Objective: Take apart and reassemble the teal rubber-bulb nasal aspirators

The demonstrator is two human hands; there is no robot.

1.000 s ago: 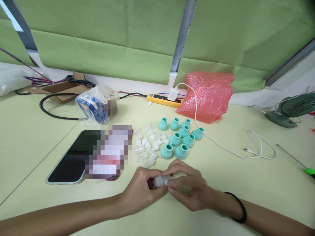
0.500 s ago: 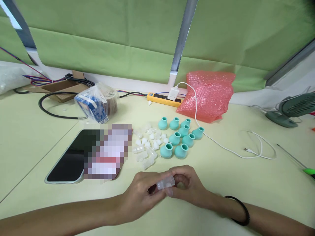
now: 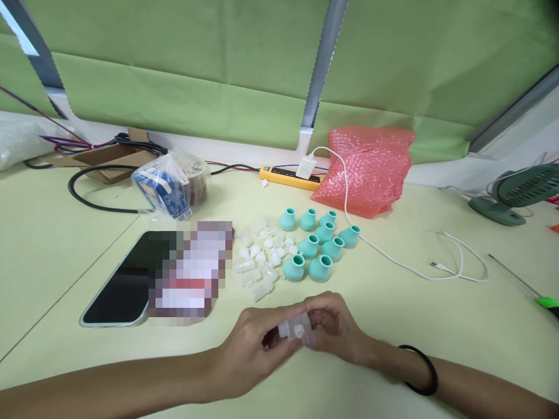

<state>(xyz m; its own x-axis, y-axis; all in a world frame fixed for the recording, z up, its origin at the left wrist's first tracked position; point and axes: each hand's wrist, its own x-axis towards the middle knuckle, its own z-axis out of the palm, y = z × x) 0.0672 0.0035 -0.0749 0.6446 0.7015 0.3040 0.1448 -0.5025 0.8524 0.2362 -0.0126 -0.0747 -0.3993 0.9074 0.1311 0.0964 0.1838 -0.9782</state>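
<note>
One clear tube [image 3: 288, 328] between hands, over table [image 3: 384, 314]: left hand [image 3: 251, 349] pinching one end, right hand [image 3: 338, 329] gripping other; fingers partly hide it. Nine teal bulbs [image 3: 308, 248]. White tips [image 3: 274, 257], loose tubes [image 3: 262, 290] overlapping, count unclear. Two phones [image 3: 117, 291], one pixelated. Blue pack [image 3: 163, 189] lettering unreadable through plastic bag [image 3: 183, 160].

Right hand [image 3: 338, 331] fingers, spread a second ago, now curled in; clear tube [image 3: 289, 326] showing more side.
</note>
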